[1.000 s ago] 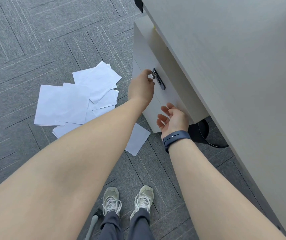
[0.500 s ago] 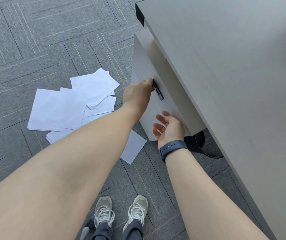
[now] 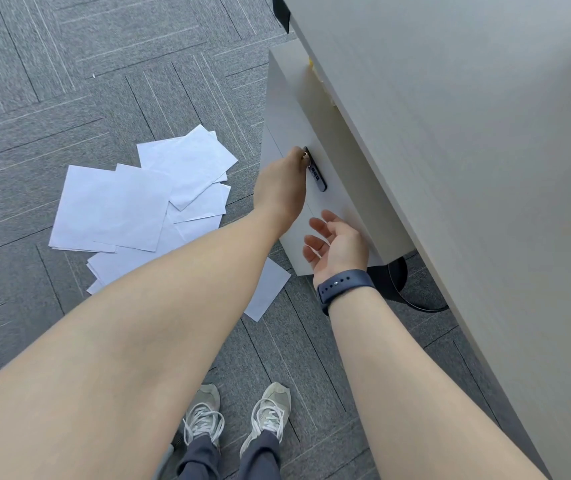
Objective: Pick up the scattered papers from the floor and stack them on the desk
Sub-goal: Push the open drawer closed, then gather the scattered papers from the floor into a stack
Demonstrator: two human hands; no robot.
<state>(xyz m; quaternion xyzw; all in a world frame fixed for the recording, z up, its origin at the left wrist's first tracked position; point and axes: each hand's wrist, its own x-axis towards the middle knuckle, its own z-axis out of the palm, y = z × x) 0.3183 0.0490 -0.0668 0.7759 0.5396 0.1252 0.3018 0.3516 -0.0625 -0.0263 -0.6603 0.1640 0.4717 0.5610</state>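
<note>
Several white papers [image 3: 128, 206] lie overlapped on the grey carpet at the left. One single sheet [image 3: 268, 289] lies apart, near the cabinet's lower corner, partly hidden by my left forearm. The pale grey desk [image 3: 467, 140] fills the right side. My left hand [image 3: 282, 187] reaches to the cabinet front and pinches a small metal key at the dark lock [image 3: 315, 171]. My right hand [image 3: 337, 242], with a dark blue band on its wrist, hovers palm up with relaxed fingers just below, in front of the cabinet, holding nothing.
A pale drawer cabinet [image 3: 287, 109] stands under the desk's edge. A black round base with a cable [image 3: 412, 289] sits on the floor beneath the desk. My two grey shoes [image 3: 235, 414] stand on the carpet [image 3: 69, 64] at the bottom.
My left hand has stayed at the lock, its fingers closing on the key. My right hand has stayed low in front of the cabinet. The camera has shifted slightly.
</note>
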